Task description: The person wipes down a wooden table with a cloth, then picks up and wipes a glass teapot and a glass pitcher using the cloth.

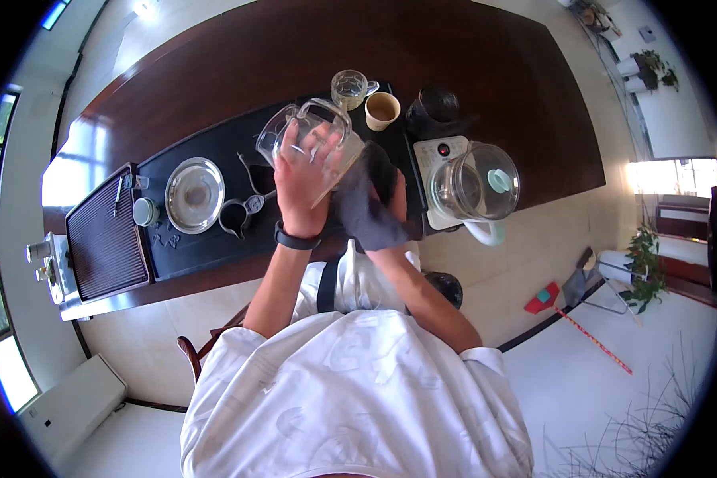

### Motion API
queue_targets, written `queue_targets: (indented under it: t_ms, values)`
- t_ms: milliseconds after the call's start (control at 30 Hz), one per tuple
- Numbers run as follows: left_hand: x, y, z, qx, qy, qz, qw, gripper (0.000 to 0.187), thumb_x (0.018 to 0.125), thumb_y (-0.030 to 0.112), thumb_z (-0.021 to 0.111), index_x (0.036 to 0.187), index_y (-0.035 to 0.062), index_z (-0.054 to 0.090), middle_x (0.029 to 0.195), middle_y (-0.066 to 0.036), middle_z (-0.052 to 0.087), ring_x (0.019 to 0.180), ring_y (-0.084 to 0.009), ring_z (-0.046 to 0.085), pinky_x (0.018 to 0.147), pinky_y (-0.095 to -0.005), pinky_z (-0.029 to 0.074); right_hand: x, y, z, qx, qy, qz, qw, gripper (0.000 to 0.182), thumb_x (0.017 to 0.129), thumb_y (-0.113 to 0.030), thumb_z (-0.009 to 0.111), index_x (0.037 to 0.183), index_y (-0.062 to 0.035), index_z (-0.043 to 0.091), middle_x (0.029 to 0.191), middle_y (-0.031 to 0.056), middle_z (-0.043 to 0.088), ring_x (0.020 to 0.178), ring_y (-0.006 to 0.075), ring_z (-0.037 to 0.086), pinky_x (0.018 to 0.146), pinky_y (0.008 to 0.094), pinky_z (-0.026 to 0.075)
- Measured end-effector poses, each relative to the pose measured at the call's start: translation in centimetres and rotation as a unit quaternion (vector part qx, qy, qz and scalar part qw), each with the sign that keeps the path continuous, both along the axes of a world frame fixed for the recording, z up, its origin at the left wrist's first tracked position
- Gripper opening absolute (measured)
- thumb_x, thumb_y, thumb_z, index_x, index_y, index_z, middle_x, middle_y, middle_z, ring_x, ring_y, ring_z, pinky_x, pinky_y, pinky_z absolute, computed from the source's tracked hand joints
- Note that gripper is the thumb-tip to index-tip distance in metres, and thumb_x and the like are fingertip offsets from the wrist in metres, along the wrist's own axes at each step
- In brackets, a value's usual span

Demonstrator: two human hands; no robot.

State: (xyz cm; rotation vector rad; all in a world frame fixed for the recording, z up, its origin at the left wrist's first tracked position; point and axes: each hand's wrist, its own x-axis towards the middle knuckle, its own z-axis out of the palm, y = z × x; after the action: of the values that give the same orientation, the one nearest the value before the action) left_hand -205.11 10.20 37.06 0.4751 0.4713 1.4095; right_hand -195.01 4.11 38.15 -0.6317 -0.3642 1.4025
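A clear glass pitcher (277, 131) with a looped handle is held tilted above the black tea mat. My left hand (304, 171), a dark band on its wrist, supports it with the fingers spread along the glass. My right hand (397, 209) is mostly covered by a dark grey cloth (366, 211), blurred, against the near end of the pitcher. Just beyond them stand a patterned glass mug (349, 89) and a paper cup (382, 110) with brownish contents. How the right fingers lie inside the cloth is hidden.
Right of my hands, a glass kettle (474, 187) sits on a white heating base (438, 151), near a black container (434, 107). To the left are a round metal plate (194, 195), a small dark pitcher (233, 217), a lidded jar (145, 211) and a slatted tray (107, 235).
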Motion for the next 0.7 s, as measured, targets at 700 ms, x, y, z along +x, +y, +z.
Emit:
queue_targets:
  t_ms: [700]
  values:
    - [-1.2, -1.2, -0.6, 0.096, 0.1, 0.052, 0.989, 0.084, 0.092, 0.05, 0.063, 0.153, 0.0107, 0.021, 0.136, -0.015, 0.049, 0.128, -0.0295, 0.049, 0.106, -0.0467, 0.041, 2.8, 0.0, 3.7, 0.217, -0.64, -0.144, 0.722, 0.019, 0.093, -0.007, 0.058, 0.108, 0.0044, 0.054, 0.109, 0.0198, 0.051, 0.098, 0.0353, 0.053, 0.088, 0.0412, 0.044]
